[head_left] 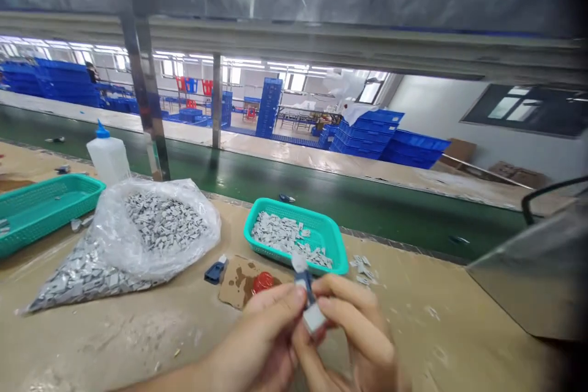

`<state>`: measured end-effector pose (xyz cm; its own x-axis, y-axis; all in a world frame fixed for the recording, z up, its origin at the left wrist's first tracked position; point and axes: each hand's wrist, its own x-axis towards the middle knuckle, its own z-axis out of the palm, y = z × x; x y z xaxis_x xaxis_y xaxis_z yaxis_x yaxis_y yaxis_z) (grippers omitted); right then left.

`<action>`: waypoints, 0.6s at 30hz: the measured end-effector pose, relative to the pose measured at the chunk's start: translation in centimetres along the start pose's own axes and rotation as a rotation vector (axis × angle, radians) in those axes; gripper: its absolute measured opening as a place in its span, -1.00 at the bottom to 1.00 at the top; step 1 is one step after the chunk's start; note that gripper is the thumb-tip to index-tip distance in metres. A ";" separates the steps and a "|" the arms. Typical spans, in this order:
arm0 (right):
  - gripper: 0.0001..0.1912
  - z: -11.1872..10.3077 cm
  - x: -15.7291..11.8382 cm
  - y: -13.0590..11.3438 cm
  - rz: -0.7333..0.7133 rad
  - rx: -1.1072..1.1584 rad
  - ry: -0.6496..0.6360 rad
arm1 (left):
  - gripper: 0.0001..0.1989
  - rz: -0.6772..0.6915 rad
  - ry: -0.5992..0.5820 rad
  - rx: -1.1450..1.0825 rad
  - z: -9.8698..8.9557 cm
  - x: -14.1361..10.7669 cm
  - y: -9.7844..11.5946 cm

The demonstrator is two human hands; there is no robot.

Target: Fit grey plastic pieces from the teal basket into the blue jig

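My left hand [261,331] and my right hand [353,331] meet in front of me, pinching a small dark blue plastic part [305,288] with a grey metal block [314,318] at its lower end. A whitish tip sticks up from its top, slightly blurred. Just beyond my hands stands a teal plastic basket [321,215] holding a heap of small grey pieces [287,237]. A loose dark blue part [215,271] lies to the left, next to a stained cardboard scrap [236,282] bearing a red cap [263,282].
A clear plastic bag [151,233] of grey pieces lies on the tan workbench [413,324], beside another teal basket [46,211] and a white bottle with a blue nozzle [108,154]. A green conveyor belt [367,215] runs behind; a steel housing [533,275] stands right.
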<state>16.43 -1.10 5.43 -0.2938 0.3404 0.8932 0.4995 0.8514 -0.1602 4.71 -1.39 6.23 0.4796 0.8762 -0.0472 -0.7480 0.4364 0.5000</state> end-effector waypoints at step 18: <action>-0.65 2.3 2.6 12.5 0.588 -0.050 -0.703 | -0.82 0.345 0.276 0.470 -5.7 7.5 12.3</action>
<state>20.06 11.36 4.82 -0.4011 0.8918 0.2093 0.7555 0.4513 -0.4749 -3.54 11.74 7.11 0.0652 0.9979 -0.0056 -0.5273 0.0392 0.8488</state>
